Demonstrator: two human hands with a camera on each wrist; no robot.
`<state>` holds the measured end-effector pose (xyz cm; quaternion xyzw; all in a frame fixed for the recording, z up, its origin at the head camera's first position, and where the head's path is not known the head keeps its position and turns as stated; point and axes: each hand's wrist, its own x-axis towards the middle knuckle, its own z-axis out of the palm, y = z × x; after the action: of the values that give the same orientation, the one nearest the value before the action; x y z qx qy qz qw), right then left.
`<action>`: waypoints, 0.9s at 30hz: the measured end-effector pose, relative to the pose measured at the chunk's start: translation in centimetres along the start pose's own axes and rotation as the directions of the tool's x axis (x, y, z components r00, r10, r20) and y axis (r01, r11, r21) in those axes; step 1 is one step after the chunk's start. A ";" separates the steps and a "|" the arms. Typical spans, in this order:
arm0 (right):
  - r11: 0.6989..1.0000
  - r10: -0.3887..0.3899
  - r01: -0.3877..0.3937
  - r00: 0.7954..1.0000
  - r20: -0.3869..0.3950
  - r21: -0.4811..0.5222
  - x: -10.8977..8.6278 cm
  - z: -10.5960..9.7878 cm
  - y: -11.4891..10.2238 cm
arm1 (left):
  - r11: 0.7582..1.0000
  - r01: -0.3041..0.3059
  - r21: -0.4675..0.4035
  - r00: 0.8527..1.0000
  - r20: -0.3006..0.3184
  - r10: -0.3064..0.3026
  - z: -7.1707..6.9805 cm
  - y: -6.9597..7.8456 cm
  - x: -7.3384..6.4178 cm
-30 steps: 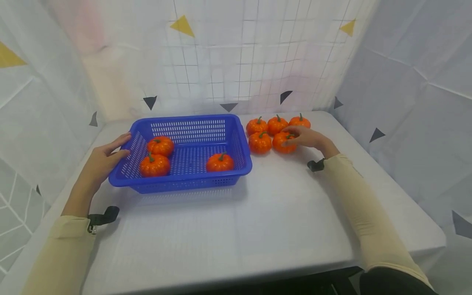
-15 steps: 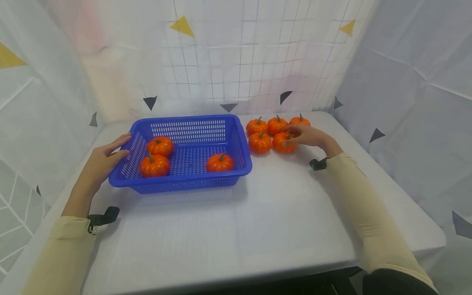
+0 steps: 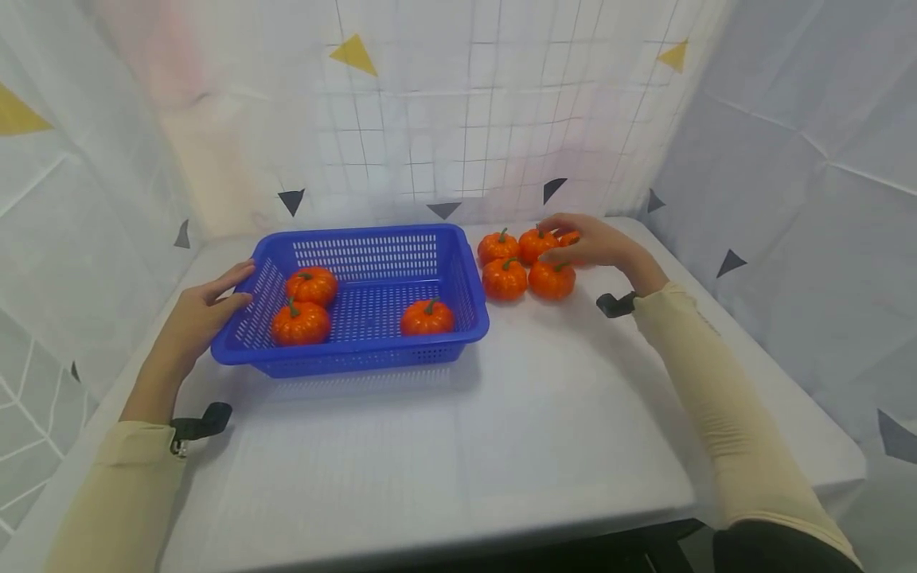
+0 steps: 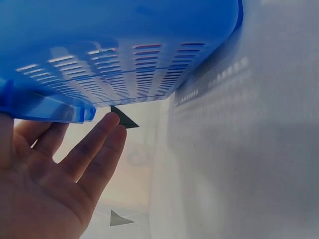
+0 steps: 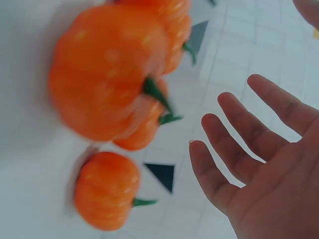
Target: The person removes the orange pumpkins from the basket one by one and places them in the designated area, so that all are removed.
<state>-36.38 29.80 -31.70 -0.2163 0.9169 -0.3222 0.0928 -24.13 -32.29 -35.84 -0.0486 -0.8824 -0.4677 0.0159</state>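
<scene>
A blue slotted plastic basket (image 3: 358, 347) stands on the left of the table with three orange pumpkins inside: two at its left end, one pumpkin (image 3: 427, 318) near the right front. My left hand (image 3: 189, 318) touches the basket's left rim, its fingers extended beside the wall in the left wrist view. To the right of the basket, several small pumpkins with green stems sit in two rows. Over them hovers my right hand (image 3: 598, 243), fingers spread and holding nothing, above the front-right pumpkin (image 3: 552, 282). It partly hides the back-right pumpkin (image 3: 570, 238).
A white cloth covers the table (image 3: 458, 446). White sheeting with a grid and dark and yellow triangles hangs behind it and at both sides. The table's front edge (image 3: 458, 541) runs across the bottom of the head view.
My right hand has lifted off the front-right pumpkin and shifted slightly up and back. That pumpkin stays in its place. The left hand and the basket have not moved.
</scene>
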 end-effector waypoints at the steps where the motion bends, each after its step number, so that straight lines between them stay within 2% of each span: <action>1: 1.000 -0.015 0.015 1.000 0.001 0.007 0.0 0.0 -0.5 | 1.000 -0.001 0.000 1.000 0.000 0.001 0.0 0.0 0.0; 8: 0.994 -0.110 0.110 0.994 -0.002 0.028 -0.1 0.4 -3.9 | 1.000 0.003 0.002 1.000 -0.004 -0.003 0.0 0.1 0.0; 17: 0.978 -0.200 0.198 0.979 0.036 0.058 -0.3 1.0 -7.6 | 1.000 0.009 0.012 1.000 0.001 -0.009 0.0 0.4 -0.2; 22: 0.971 -0.230 0.223 0.971 0.066 0.090 -0.1 1.7 -9.2 | 1.000 0.005 0.017 1.000 0.002 -0.005 -0.1 0.4 -0.2; 27: 0.971 -0.234 0.228 0.968 0.090 0.067 0.2 2.6 -10.3 | 1.000 0.001 0.006 1.000 -0.001 -0.001 0.0 0.3 -0.2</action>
<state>-32.26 21.07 -27.22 -0.3343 0.8705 -0.3457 0.1051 -23.91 -32.08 -35.58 -0.0481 -0.8837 -0.4652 0.0162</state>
